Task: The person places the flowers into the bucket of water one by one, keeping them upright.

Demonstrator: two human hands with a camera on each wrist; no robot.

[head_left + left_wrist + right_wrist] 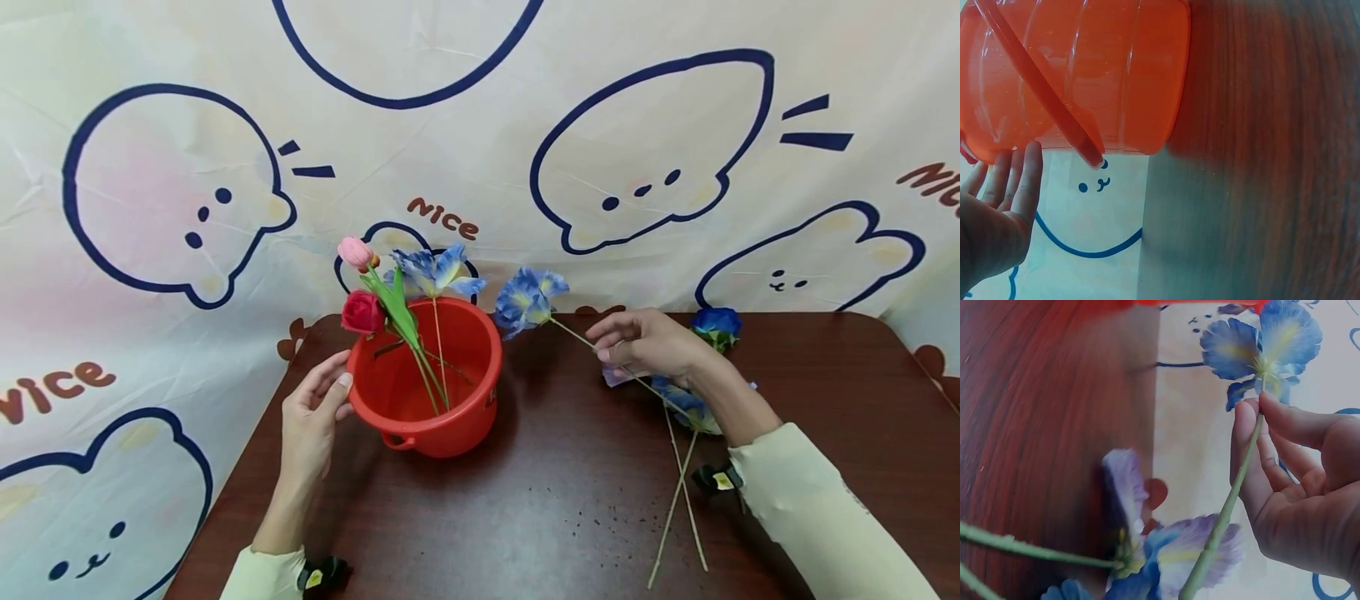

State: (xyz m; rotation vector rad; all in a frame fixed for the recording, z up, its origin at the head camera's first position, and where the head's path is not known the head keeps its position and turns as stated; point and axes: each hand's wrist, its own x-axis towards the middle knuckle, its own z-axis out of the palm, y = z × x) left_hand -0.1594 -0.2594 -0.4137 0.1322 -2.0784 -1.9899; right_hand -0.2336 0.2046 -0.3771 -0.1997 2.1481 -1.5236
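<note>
One blue-and-yellow, thin-stemmed artificial flower (528, 302), held above dark-brown wood-grained counter (562, 475), stem (1210, 548) pinched by right hand (658, 343), long axis slanting, bloom (1288, 337) leftward toward round red plastic bucket (450, 437), left hand (315, 417) touching its rim, fingers extended.

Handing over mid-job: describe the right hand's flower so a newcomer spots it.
On the brown table stands a red bucket. Just right of its rim is a blue flower. Unlike its neighbours, its stem is pinched by the right hand.

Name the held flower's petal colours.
Its petals are blue with yellow streaks; the right wrist view shows them best.
</note>
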